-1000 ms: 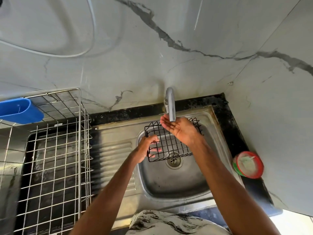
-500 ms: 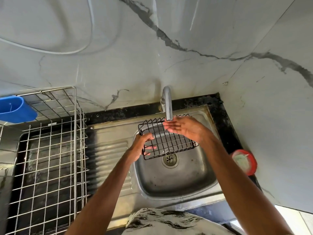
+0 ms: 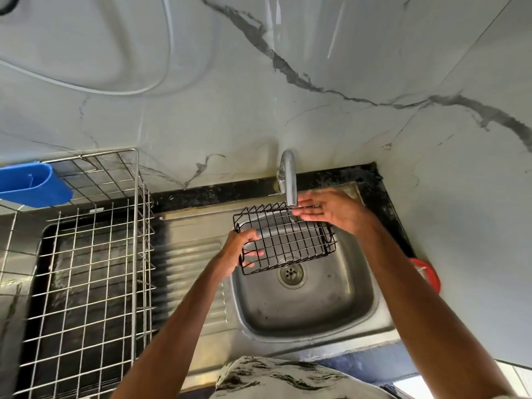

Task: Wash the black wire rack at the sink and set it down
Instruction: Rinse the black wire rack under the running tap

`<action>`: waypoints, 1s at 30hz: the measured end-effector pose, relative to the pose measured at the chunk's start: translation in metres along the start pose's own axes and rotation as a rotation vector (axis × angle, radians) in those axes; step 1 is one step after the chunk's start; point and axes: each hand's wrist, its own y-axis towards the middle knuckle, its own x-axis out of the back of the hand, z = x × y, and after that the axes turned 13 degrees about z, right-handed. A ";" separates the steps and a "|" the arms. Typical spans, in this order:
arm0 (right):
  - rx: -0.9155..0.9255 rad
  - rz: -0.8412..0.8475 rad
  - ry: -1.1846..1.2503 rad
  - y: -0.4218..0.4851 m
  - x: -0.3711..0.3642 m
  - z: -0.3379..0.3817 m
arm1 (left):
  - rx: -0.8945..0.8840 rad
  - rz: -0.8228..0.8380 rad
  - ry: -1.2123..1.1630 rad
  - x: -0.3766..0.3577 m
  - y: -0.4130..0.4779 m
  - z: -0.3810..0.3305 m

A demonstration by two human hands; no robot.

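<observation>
Rack (image 3: 288,240) over sink (image 3: 316,312), under tap (image 3: 289,180) at far edge. L hand (image 3: 240,249) grip curled round its left side; R hand (image 3: 331,210) flat, holding nothing. Wash looks underway, set-down not yet done.

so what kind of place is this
Probably a home kitchen: a steel sink with a tap, a wire dish drainer beside it, and a black wire rack held under the tap.

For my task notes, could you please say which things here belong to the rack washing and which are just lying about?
In the job: black wire rack, left hand, right hand, tap, sink.
Lying about: steel dish rack, blue holder, red container.
</observation>
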 end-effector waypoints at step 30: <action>-0.274 -0.156 -0.035 -0.054 0.038 -0.110 | -0.524 0.140 1.139 0.018 -0.008 0.024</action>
